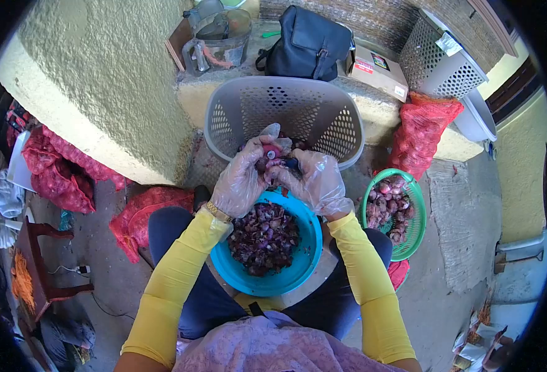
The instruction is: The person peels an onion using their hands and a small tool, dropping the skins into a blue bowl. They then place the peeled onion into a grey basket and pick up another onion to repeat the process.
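Note:
My left hand (242,178), in a clear plastic glove, is closed around a red onion (271,151) whose pale cut end faces up. Opposite it, my gloved right hand (316,178) is closed, its thumb and fingers meeting the onion. A small dark-blue object (292,163) shows in the right fingers; its kind is mostly hidden. Both hands are over the near rim of a grey perforated basket (224,93), which has onions inside. Below them, between my knees, a blue basin (310,248) holds many dark purple onion peelings (264,239).
A green basket (417,232) of onions stands at the right. Red mesh sacks (419,133) of onions stand behind it and lie at the left (152,211). On the ledge are a black backpack (307,46), a cardboard box (379,71) and a clear pitcher (220,40).

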Tool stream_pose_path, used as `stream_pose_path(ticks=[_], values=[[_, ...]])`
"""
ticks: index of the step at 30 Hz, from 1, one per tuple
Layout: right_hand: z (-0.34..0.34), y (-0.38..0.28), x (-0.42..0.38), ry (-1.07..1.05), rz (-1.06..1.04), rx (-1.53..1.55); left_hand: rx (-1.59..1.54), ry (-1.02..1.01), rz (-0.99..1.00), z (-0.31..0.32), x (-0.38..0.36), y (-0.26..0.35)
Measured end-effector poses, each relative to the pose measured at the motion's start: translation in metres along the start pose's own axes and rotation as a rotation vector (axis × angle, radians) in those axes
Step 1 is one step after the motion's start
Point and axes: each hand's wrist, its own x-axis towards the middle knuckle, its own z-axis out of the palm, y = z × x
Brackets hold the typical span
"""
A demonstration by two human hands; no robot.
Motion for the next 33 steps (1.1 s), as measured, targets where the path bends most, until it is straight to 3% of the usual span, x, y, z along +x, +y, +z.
stream_pose_path(ticks=[2,15,18,20,24,27,29,33], values=[[0.001,-0.003,0.001,0.026,-0.017,-0.034,0.032,0.139,0.032,0.012,0.0,0.001],[0.007,0.003,0.001,-0.066,-0.083,-0.02,0.076,0.176,0.007,0.006,-0.003,0.004],[0.006,0.001,0.0,-0.086,-0.152,-0.057,0.029,0.096,-0.041,-0.001,-0.003,0.006],[0.005,0.003,-0.001,-0.166,-0.216,-0.187,0.062,0.167,0.01,0.005,-0.001,0.004],[-0.003,-0.003,0.0,-0.245,-0.297,-0.13,0.118,0.153,0.065,0.002,0.0,0.001],[0.0,-0.001,0.0,-0.209,-0.253,-0.069,0.113,0.231,0.053,0.007,-0.002,0.003],[0.004,-0.001,-0.001,0.044,-0.093,-0.022,-0.06,0.23,-0.002,0.002,-0.001,0.003],[0.009,-0.001,0.0,0.092,-0.072,-0.074,0.053,0.165,-0.01,-0.011,-0.002,-0.004]])
